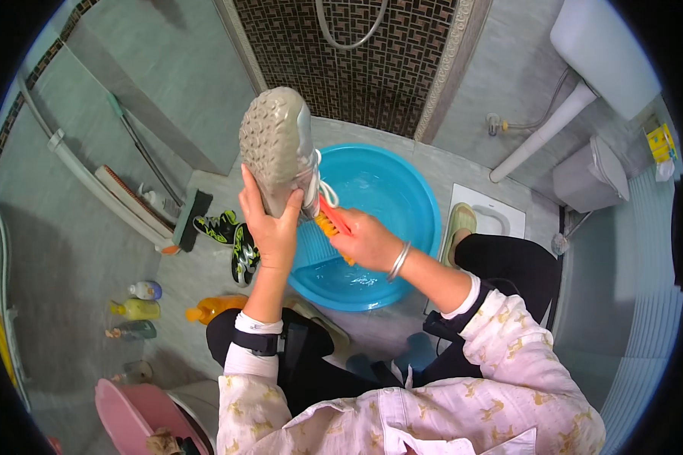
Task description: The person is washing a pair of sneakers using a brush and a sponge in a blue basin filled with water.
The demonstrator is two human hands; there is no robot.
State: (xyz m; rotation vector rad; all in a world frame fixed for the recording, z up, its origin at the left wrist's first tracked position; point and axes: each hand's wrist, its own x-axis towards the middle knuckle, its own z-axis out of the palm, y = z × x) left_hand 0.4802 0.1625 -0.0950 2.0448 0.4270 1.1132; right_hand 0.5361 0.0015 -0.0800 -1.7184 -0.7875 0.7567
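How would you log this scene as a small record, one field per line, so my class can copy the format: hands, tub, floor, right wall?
Left hand: holds a pale shoe, sole toward the camera
Right hand: grips an orange-bristled brush beside the shoe
Right wrist: silver bangle
Tub: blue, round, with water inside
Floor, left of tub: black-and-green sneakers, orange bottle
Right wall: grey bin

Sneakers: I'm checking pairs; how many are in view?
3: one grey sneaker in the left hand, two dark sneakers on the floor left of the basin. Others may be hidden.
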